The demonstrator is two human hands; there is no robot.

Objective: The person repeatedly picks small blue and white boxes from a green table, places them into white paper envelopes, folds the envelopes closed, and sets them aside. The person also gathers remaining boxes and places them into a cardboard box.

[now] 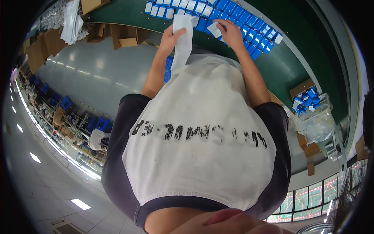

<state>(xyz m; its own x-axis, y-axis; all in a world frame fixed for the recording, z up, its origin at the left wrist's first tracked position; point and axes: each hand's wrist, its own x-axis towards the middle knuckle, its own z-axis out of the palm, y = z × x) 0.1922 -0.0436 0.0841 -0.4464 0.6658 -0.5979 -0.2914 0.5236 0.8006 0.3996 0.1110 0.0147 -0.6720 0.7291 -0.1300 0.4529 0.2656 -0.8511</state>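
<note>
My left hand (168, 41) is closed round a long white label strip (183, 48), its thumb lying over the front. The strip hangs down toward my apron and folds over at its top. A small white label (214, 29) is pinched between the thumb and fingers of my right hand (233, 35). This hand is over the near edge of several rows of small blue boxes (252, 32). Many boxes at the left and far side carry a white patch on top, while others nearby look plain blue. Whether the label touches a box I cannot tell.
The boxes stand on a green work surface (286, 70). At the right, an open carton (302, 86) holds loose blue boxes, beside clear plastic bags (317, 124). Open brown cartons (124, 36) and white sheets (73, 25) lie at the left. People sit at distant benches.
</note>
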